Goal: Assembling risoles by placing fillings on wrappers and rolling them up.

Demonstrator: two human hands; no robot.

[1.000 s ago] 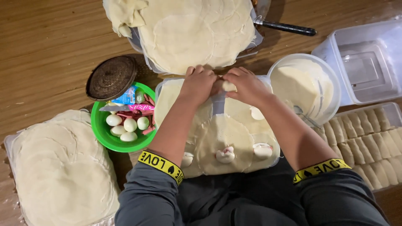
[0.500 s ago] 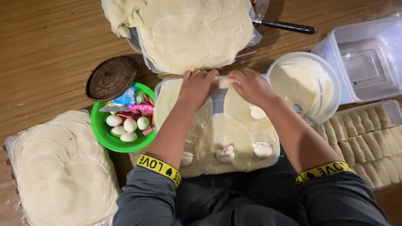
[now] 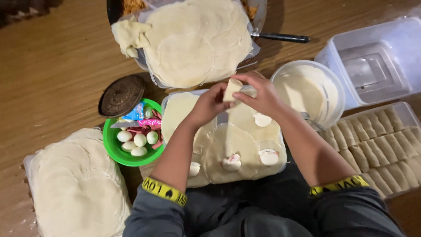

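Note:
My left hand (image 3: 209, 105) and my right hand (image 3: 258, 94) meet above a white board (image 3: 175, 109) and together pinch a small folded dough roll (image 3: 231, 89), lifted off the board. On the board lie thin round wrappers (image 3: 232, 140) bearing fillings: egg pieces and sausage bits (image 3: 231, 162), (image 3: 269, 156), (image 3: 262, 120). My forearms reach in from the bottom, dark sleeves with yellow cuffs.
A green bowl (image 3: 115, 151) of peeled eggs and sausage pieces sits left. Wrapper stacks lie at lower left (image 3: 74, 184) and over a pan (image 3: 197, 39). A white bowl of paste (image 3: 309, 90), a tray of finished rolls (image 3: 386, 140), an empty clear box (image 3: 372, 61) and a dark round lid (image 3: 121, 95) surround the board.
Both hands pressed and rolled a wrapper at the board's far edge; now they have raised the finished roll off the board.

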